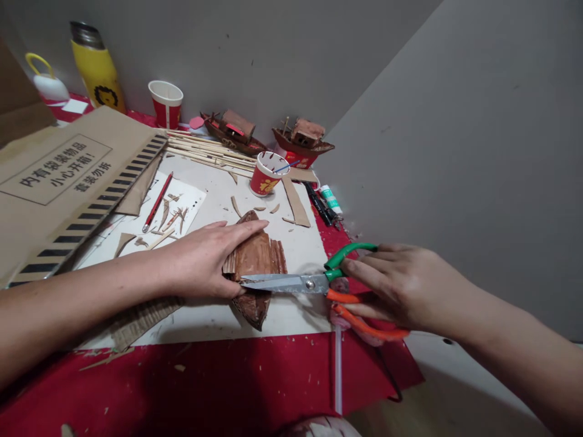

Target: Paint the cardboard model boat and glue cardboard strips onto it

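Observation:
A brown cardboard model boat [255, 258] lies on a white sheet, its pointed end toward me. My left hand [207, 258] grips it from the left side, thumb near the front and fingers over the far part. In my right hand [401, 285] is a pair of scissors [310, 284] with one green and one orange handle. The blades point left across the near part of the boat, by my left thumb. They look nearly closed; whether card lies between them I cannot tell.
A large cardboard sheet [68, 182] covers the left. Behind stand a red paper cup [262, 182], two finished-looking model boats [237, 130] and a yellow bottle [98, 73]. A red pencil [158, 202], card scraps and thin wooden sticks [209, 149] lie about. A grey wall rises behind.

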Available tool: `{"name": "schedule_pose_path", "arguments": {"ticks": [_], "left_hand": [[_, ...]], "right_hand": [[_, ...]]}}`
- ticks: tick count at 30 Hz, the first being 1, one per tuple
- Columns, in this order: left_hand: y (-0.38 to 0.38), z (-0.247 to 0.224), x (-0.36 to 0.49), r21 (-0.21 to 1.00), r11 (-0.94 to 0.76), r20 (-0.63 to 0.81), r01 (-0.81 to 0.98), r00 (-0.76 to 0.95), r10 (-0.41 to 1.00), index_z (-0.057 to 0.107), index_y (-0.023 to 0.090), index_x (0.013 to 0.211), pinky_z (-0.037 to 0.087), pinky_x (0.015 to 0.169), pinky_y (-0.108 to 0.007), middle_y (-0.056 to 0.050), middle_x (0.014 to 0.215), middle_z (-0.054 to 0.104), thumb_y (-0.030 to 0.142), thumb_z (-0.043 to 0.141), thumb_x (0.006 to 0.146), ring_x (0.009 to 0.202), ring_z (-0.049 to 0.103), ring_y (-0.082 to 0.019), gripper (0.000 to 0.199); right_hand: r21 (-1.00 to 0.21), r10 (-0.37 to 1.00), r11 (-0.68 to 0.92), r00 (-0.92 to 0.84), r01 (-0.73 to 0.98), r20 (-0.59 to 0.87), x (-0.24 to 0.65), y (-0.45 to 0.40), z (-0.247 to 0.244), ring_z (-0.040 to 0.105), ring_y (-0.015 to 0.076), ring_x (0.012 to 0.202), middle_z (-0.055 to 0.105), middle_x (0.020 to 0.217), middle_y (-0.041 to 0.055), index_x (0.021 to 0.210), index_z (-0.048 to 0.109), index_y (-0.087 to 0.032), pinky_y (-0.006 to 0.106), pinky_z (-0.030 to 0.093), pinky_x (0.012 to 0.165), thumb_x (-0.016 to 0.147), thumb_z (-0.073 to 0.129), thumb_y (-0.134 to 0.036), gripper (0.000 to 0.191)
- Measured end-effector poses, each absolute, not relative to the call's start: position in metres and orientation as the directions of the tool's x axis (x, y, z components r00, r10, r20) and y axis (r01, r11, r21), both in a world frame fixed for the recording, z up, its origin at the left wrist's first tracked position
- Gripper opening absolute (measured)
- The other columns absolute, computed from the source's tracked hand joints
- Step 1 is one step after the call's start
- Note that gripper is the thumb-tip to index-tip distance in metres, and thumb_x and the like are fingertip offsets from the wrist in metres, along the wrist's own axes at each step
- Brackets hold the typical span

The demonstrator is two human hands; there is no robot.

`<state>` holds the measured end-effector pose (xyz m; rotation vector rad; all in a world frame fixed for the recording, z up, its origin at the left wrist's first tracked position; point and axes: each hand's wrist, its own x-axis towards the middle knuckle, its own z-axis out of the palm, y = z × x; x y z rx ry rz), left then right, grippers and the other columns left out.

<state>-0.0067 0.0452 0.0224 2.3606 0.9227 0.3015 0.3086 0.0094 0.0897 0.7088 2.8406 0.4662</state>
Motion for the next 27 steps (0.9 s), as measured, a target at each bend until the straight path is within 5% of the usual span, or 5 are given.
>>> {"name": "schedule_pose_path", "arguments": {"ticks": [8,27], "left_hand": [[0.045,0.023,-0.007,0.592,-0.607,0.019,0.530,0.744,0.668,0.026,0.018,0.157,0.041,0.104,-0.038,-0.014,0.151,0.049,0.033,0.069,0.072,0.127,0.054,-0.032,0.096],[0.046,0.020,-0.007,0.597,-0.620,0.026,0.509,0.760,0.649,0.026,0.016,0.157,0.042,0.101,-0.038,-0.016,0.149,0.050,0.033,0.070,0.073,0.128,0.053,-0.035,0.096]], "right_hand": [[0.469,0.494,0.783,-0.867,0.409,-0.070,0.299,0.010,0.101,0.058,0.0183,0.054,0.071,0.076,0.0081,0.080,0.056,-0.020,0.034,0.040,0.061,0.104,0.033,-0.048,0.042],[0.376,0.470,0.833,-0.878,0.406,-0.093,0.300,0.011,0.091,0.060,0.0190,0.049,0.069,0.068,0.0081,0.081,0.056,-0.019,0.034,0.043,0.056,0.105,0.024,-0.052,0.052]]}}
